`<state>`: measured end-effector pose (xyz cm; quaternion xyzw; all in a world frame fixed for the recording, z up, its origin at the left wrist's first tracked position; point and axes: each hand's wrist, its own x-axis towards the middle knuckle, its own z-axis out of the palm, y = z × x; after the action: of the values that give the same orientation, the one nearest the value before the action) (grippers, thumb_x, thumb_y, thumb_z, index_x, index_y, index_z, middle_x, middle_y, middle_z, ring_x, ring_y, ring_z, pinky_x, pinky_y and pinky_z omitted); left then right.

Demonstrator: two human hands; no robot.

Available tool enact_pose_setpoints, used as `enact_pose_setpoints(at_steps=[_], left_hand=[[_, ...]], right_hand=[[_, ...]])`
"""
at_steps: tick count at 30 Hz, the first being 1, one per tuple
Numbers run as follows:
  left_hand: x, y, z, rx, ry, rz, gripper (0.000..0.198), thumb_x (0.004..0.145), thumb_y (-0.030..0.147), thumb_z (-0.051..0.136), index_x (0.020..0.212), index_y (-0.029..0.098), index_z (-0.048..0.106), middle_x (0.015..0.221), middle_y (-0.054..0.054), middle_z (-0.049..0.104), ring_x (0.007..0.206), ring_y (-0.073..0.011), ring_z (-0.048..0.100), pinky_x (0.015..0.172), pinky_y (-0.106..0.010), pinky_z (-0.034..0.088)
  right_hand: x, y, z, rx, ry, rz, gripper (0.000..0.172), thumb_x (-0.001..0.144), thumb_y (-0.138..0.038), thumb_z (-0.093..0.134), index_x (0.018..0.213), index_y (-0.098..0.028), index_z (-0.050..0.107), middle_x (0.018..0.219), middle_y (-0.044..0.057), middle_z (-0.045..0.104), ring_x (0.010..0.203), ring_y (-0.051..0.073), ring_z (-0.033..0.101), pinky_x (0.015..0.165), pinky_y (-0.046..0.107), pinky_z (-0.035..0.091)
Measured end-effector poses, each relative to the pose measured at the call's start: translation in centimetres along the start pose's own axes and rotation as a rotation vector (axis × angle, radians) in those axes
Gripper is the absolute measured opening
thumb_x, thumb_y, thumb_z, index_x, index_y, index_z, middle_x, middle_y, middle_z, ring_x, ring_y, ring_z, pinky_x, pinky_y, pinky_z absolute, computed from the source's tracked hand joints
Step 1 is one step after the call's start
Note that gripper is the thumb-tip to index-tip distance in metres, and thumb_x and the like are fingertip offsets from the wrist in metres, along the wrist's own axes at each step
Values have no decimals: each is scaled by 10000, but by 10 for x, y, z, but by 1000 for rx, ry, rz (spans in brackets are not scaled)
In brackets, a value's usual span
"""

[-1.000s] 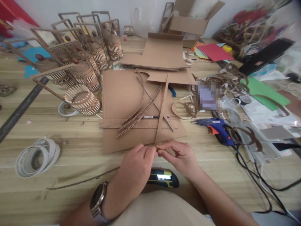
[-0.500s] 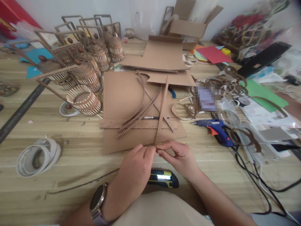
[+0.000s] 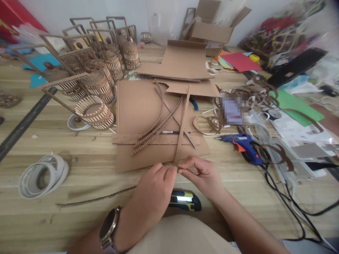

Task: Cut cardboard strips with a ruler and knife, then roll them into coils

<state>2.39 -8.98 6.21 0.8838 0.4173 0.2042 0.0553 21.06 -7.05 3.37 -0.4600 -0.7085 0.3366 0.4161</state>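
Observation:
A thin corrugated cardboard strip (image 3: 97, 199) trails leftward from under my left hand (image 3: 156, 188), whose fingers are pinched closed on it. My right hand (image 3: 202, 174) is also in a pinch, its fingertips meeting those of my left hand on the end of the strip, mostly hidden there. Just beyond the fingertips, a flat cardboard strip (image 3: 182, 125) leans over the cardboard sheet (image 3: 137, 102). Several curved corrugated strips (image 3: 159, 130) lie on that sheet beside a pen (image 3: 171, 132). A yellow and black utility knife (image 3: 186, 200) rests between my forearms, partly covered by my left hand.
Small slatted baskets (image 3: 95, 113) with tall handles crowd the back left. White tape rolls (image 3: 43, 176) lie at the left. On the right are a blue glue gun (image 3: 242, 143) with cables, curled brown strips (image 3: 275, 155) and coloured paper (image 3: 299, 106). An open carton (image 3: 212, 31) stands behind.
The strip's free tail at the left has swung upward, away from my body. Both hands have shifted very slightly and keep their pinch.

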Motion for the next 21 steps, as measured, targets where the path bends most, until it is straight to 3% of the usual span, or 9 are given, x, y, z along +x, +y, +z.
enact_pose_setpoints(at_steps=[11,21], left_hand=[[1,8,-9,15,-87,10,295,747,-98,449,807,164,572,684,-27,620,609,-212,574,533,-330,520],[0,8,-9,37,-169,-1,284,768,-85,470,838,169,576,730,-27,647,652,-211,595,563,-319,519]], right_hand=[[1,3,0,251,-140,175,290,764,-427,794,692,-198,633,663,-8,685,605,116,616,562,224,474],[3,1,-1,233,-203,205,356,761,-490,779,663,-191,611,632,-10,665,581,111,578,557,228,446]])
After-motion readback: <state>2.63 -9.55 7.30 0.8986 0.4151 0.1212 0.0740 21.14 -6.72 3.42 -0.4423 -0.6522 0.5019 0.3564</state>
